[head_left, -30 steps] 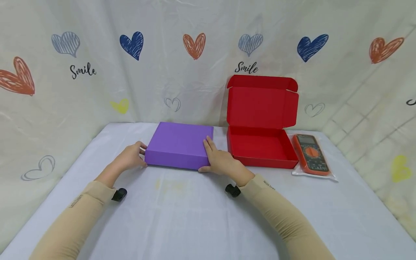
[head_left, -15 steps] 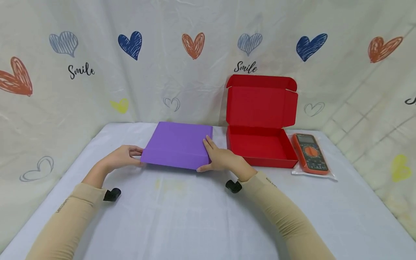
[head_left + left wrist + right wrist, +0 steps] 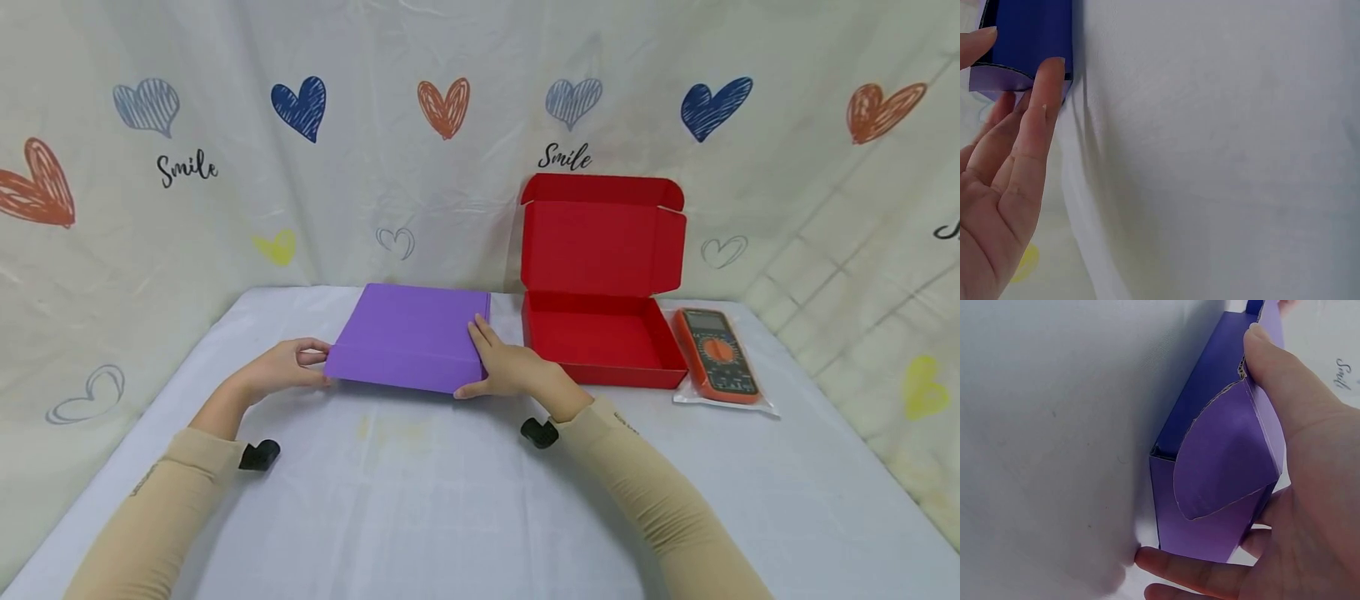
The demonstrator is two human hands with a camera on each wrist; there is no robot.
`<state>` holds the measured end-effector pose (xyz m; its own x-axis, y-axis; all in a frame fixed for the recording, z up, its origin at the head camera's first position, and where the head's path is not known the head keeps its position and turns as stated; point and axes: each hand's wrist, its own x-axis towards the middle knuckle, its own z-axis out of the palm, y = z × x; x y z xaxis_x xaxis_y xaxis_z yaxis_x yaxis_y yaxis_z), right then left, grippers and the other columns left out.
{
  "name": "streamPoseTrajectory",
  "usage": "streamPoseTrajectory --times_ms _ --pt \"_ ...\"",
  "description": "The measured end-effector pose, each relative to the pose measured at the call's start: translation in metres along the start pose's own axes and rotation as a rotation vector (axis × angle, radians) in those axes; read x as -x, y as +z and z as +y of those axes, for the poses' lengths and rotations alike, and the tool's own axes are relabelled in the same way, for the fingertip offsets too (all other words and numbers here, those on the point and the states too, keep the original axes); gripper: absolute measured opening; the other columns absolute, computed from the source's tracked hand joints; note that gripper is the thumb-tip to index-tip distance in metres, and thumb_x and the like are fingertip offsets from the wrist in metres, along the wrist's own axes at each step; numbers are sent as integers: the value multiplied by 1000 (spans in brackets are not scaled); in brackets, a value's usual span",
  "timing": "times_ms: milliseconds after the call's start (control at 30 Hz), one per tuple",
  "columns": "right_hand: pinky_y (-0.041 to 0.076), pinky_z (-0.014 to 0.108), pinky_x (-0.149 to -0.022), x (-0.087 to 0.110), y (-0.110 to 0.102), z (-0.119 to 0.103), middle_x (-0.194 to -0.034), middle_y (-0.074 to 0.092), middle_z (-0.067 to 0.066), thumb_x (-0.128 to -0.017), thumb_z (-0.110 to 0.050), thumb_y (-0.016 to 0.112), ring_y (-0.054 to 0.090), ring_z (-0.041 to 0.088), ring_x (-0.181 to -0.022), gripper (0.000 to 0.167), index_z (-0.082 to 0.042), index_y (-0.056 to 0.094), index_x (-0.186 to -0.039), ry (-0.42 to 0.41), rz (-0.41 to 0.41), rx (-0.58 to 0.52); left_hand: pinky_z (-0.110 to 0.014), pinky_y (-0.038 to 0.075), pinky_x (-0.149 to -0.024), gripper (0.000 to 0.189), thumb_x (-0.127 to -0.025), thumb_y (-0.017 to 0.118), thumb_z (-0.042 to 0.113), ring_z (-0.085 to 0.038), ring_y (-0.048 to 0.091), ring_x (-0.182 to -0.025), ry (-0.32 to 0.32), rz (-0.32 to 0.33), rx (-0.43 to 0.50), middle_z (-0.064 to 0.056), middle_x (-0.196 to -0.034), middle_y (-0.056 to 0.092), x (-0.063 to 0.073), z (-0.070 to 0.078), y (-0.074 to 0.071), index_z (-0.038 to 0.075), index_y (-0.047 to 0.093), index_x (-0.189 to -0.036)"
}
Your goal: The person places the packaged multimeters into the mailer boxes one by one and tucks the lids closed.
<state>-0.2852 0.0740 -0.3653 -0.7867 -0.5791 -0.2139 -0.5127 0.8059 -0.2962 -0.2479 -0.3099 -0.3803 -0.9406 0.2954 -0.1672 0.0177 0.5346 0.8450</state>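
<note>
A flat purple cardboard box [image 3: 423, 317] lies on the white table, its front flap [image 3: 405, 367] out from the front wall and slanting toward me. At the left front corner, my left hand [image 3: 281, 367] holds the flap's end between thumb and fingers. My right hand [image 3: 517, 371] grips the right front corner, its thumb on the flap's edge and its other fingers along the side. In the right wrist view a rounded side tab [image 3: 1225, 450] stands out from the flap. Dark blue front wall [image 3: 1032, 37] shows beneath the flap in the left wrist view. The box's inside is hidden.
To the right stands a red cardboard box [image 3: 607, 333], lid upright, nothing seen inside. Beside it lies an orange multimeter [image 3: 718, 354] in a clear plastic bag. A white curtain [image 3: 480, 200] with printed hearts hangs behind the table.
The purple box's front flap has come out from the front wall toward me. My left hand has shifted slightly left and down with it. The right hand stays at its corner.
</note>
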Motion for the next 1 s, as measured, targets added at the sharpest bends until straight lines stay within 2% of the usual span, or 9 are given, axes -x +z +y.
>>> streamPoseTrajectory --times_ms 100,300,467,600,833,1000 --pt "54 32 -79 0 1 0 -171 -12 10 -88 -64 71 31 28 -151 121 -7 -4 -164 0 3 -3 -46 37 -110 56 -89 75 12 -38 48 -139 15 -5 -22 -28 -148 49 1 -2 0 -5 51 -138" --pt "54 32 -79 0 1 2 -171 -11 9 -87 -65 71 31 27 -151 122 -8 -3 -164 6 8 -10 -43 45 -105 51 -94 71 10 -35 65 -120 88 -29 -95 -31 -145 51 0 -1 -1 -6 49 -137" --pt "55 35 -84 0 -1 3 -171 -12 8 -87 -65 71 26 28 -153 122 -9 -4 -164 -3 -3 -14 -45 47 -98 51 -93 73 14 -29 69 -112 84 -24 -172 -29 -141 56 2 3 -3 -4 52 -136" --pt "55 36 -86 0 -2 3 -171 -12 8 -87 -64 71 24 28 -154 121 -9 -3 -164 -2 -15 -18 -44 47 -97 53 -93 73 16 -25 69 -109 81 -33 -197 -23 -133 64 3 8 -5 -6 53 -136" --pt "54 34 -84 0 -5 2 -171 -13 8 -88 -63 71 18 27 -155 120 -9 -4 -164 -5 -31 -21 -48 50 -99 56 -94 71 13 -36 67 -115 103 -53 -198 -27 -131 64 4 11 -6 -15 50 -138" --pt "53 30 -76 -1 -2 2 -171 -13 9 -88 -64 71 21 26 -155 121 -8 -4 -164 -4 -18 -20 -45 52 -98 51 -95 73 11 -39 67 -115 110 -30 -183 -30 -135 60 4 9 -5 -14 53 -135"
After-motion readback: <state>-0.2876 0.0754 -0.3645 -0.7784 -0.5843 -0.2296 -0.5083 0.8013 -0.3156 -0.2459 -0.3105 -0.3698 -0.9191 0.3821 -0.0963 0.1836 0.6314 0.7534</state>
